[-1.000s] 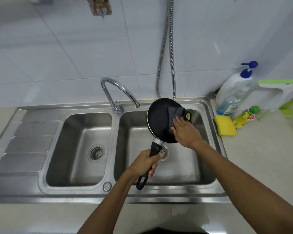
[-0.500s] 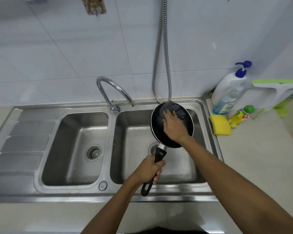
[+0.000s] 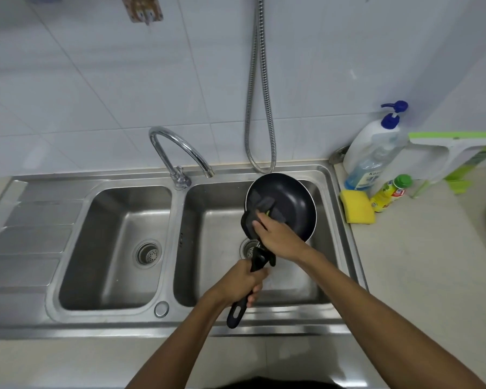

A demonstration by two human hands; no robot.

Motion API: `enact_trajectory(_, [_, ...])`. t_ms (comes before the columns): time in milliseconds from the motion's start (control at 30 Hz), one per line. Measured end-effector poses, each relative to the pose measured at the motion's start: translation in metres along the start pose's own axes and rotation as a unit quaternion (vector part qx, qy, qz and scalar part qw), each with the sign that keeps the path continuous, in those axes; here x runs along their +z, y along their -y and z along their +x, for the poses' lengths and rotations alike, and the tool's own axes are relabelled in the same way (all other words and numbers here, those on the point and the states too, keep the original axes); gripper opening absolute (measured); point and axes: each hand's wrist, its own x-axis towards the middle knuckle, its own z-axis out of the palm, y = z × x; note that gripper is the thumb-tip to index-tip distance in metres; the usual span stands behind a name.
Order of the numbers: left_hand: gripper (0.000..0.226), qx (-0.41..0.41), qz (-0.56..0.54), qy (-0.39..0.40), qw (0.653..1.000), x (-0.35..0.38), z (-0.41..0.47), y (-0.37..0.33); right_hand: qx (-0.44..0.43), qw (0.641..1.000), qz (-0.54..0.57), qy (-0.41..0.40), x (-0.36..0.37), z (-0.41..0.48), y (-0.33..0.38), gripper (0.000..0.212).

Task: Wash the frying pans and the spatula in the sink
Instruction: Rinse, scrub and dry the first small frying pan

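Note:
A black frying pan (image 3: 291,202) is tilted over the right basin (image 3: 208,248) of the steel sink. My left hand (image 3: 240,280) is closed around its black handle (image 3: 236,313) near the front rim. My right hand (image 3: 277,235) presses a dark grey scrubbing cloth (image 3: 263,204), with a bit of yellow-green showing, onto the pan's inner surface at its near left side. Part of the cloth hangs over the pan's left rim. No second pan or spatula can be made out.
The curved tap (image 3: 180,153) stands between the basins, its spout over the right one. The left basin (image 3: 110,248) holds nothing. A metal hose (image 3: 260,108) hangs behind the pan. On the right counter are a yellow sponge (image 3: 357,206), a pump bottle (image 3: 373,153) and a small green-capped bottle (image 3: 390,193).
My right hand has dragged the cloth from the pan's far edge down to its near left side. My left hand has kept its grip on the handle.

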Motion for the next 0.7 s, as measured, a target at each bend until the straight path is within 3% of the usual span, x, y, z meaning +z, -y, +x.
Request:
enact_trajectory(133, [0.028, 0.006, 0.000, -0.008, 1.000, 0.000, 0.002, -0.004, -0.043, 0.988, -0.143, -0.038, -0.026, 0.043, -0.016, 0.056])
enact_trajectory(267, [0.020, 0.019, -0.026, -0.045, 0.998, -0.009, 0.004, 0.003, -0.026, 0.941, -0.330, -0.067, -0.047, 0.050, -0.058, 0.071])
enact_trajectory(333, [0.021, 0.018, -0.038, -0.059, 0.997, -0.012, 0.006, 0.005, -0.031, 0.922, -0.380, -0.072, -0.039, 0.033, -0.071, 0.060])
enact_trajectory(433, [0.022, 0.016, -0.015, -0.054, 0.998, -0.010, 0.011, 0.007, 0.018, 0.959, -0.274, -0.073, -0.015, 0.002, -0.065, 0.039])
enact_trajectory(533, [0.022, 0.001, 0.006, -0.041, 0.999, -0.003, 0.014, 0.010, 0.023, 0.993, -0.101, -0.054, -0.002, -0.012, -0.046, 0.038])
enact_trajectory(700, [0.020, -0.009, -0.011, -0.041, 0.999, 0.011, 0.017, 0.011, -0.004, 0.989, 0.141, -0.043, -0.023, -0.021, -0.025, 0.039])
